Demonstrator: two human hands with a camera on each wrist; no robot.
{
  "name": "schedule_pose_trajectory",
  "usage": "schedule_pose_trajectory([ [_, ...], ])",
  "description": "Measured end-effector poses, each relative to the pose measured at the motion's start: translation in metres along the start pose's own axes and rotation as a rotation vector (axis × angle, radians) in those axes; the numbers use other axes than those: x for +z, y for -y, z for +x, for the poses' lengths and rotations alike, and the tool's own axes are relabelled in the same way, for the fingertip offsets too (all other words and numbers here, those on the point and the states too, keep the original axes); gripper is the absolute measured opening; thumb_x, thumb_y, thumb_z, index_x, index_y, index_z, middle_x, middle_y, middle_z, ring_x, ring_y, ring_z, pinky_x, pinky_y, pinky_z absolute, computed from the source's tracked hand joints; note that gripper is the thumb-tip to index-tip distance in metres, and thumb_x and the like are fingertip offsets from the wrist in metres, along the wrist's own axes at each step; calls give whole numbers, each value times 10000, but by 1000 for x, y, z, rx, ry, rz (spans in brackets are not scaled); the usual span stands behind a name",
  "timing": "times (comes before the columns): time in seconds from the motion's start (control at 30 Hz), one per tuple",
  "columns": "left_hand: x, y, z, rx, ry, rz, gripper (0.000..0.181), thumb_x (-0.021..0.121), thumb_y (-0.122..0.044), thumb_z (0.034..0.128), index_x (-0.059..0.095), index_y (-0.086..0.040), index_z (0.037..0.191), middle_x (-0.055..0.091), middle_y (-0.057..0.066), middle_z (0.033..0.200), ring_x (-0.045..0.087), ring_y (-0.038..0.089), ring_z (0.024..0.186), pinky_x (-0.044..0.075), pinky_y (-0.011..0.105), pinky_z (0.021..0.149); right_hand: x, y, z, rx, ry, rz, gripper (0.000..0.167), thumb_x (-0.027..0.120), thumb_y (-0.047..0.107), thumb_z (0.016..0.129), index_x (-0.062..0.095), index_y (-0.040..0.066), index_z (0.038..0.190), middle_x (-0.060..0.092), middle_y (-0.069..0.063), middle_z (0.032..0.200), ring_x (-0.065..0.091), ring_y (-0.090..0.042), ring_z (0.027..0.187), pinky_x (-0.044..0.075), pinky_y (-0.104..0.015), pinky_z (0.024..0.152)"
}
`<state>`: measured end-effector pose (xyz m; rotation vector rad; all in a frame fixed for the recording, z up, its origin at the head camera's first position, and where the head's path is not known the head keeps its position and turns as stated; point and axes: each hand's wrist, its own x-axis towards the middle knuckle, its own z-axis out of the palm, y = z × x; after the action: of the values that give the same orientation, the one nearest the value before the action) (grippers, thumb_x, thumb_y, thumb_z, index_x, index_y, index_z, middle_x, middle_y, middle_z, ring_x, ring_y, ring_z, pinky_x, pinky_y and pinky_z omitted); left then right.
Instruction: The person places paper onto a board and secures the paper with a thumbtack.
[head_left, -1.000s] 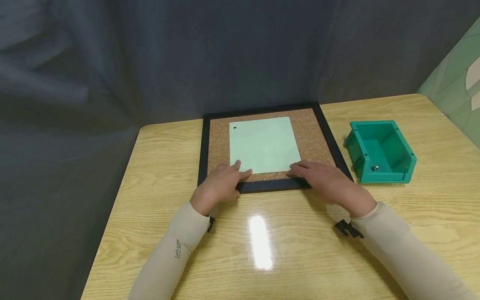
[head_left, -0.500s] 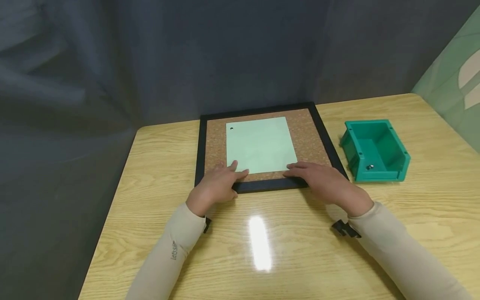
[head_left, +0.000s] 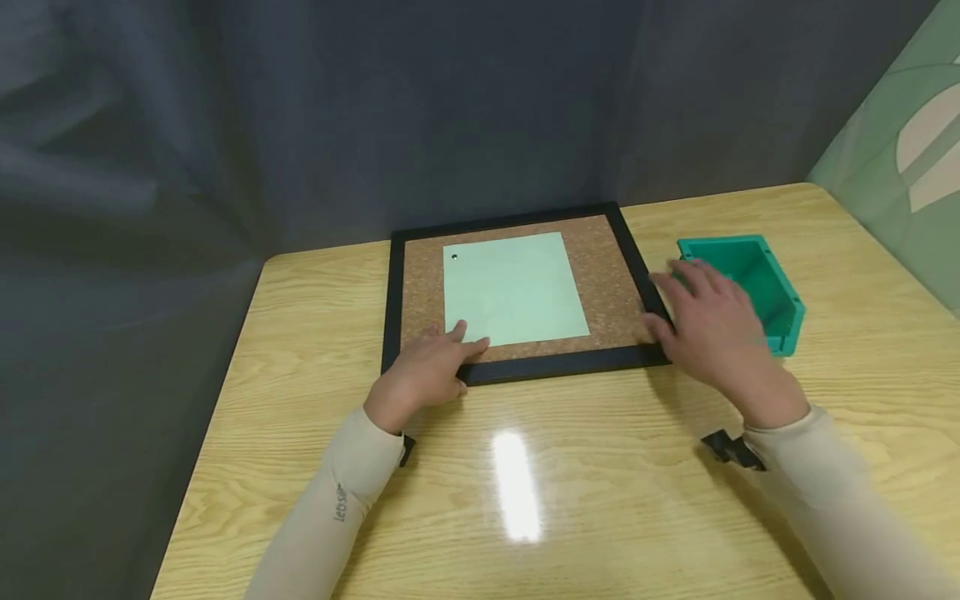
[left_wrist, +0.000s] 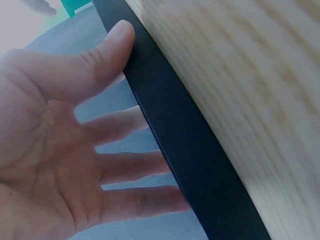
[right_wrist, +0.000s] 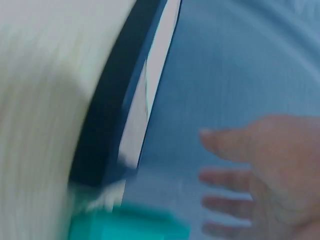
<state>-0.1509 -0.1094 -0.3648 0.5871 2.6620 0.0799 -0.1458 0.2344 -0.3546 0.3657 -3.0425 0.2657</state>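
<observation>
A pale green square sheet of paper (head_left: 517,283) lies on a cork board with a black frame (head_left: 566,363). One small pin (head_left: 454,257) sits at its far left corner. My left hand (head_left: 423,371) rests at the board's near left, fingers spread over the frame and by the paper's near left corner. The left wrist view has the thumb against the frame (left_wrist: 175,120) and the fingers nearly straight. My right hand (head_left: 716,333) is raised between the board and a green plastic bin (head_left: 783,283), fingers loosely extended, holding nothing; it hides part of the bin.
The wooden table (head_left: 300,333) reaches forward to a dark curtain (head_left: 450,108) behind the board. A green patterned surface (head_left: 885,150) stands at the far right. Light glares on the tabletop (head_left: 517,483) in front of the board.
My right hand has lifted off the near right corner of the paper and moved right towards the green bin. The left hand has stayed on the board. The view has shifted slightly.
</observation>
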Motion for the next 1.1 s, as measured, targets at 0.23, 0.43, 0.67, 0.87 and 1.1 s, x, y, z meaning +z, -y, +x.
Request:
schedule_pose_trajectory([
  [0.23,0,-1,-1,-2,1,-1,743,731,-231,912,353,-318,1546,196,130,1651,251,471,1479,353,607,1124,-11,-53,-4,284,57,107,846,286,646,1005,224,4,1552,66,-360,1586,48,-624,1406,99,-843,978],
  [0.43,0,-2,-3,-14,2,-14,756,735,-218,908,345,-328,1546,187,116,1654,249,463,1482,332,609,1138,-8,-68,2,252,165,165,909,203,643,1015,146,-96,1542,97,-443,1534,38,-634,1413,84,-766,1093],
  [0.67,0,-3,-5,2,-10,-6,732,735,-220,909,374,-308,1540,220,140,1647,257,474,1478,351,607,1125,-3,-78,17,215,124,183,893,252,615,1022,219,-134,1508,161,-445,1522,66,-606,1429,55,-723,1122],
  [0.87,0,-3,-4,-2,-9,4,745,737,-201,907,365,-314,1542,218,131,1647,270,464,1476,378,586,1113,-3,-86,40,203,143,194,906,248,634,1014,273,-133,1494,111,-424,1556,-23,-597,1455,77,-736,1110],
  [1.1,5,-3,-3,-7,19,2,758,732,-193,912,343,-330,1548,194,123,1654,261,478,1474,390,586,1103,1,-96,66,202,209,189,915,204,673,999,272,-75,1520,33,-391,1584,-106,-643,1425,125,-809,1032],
])
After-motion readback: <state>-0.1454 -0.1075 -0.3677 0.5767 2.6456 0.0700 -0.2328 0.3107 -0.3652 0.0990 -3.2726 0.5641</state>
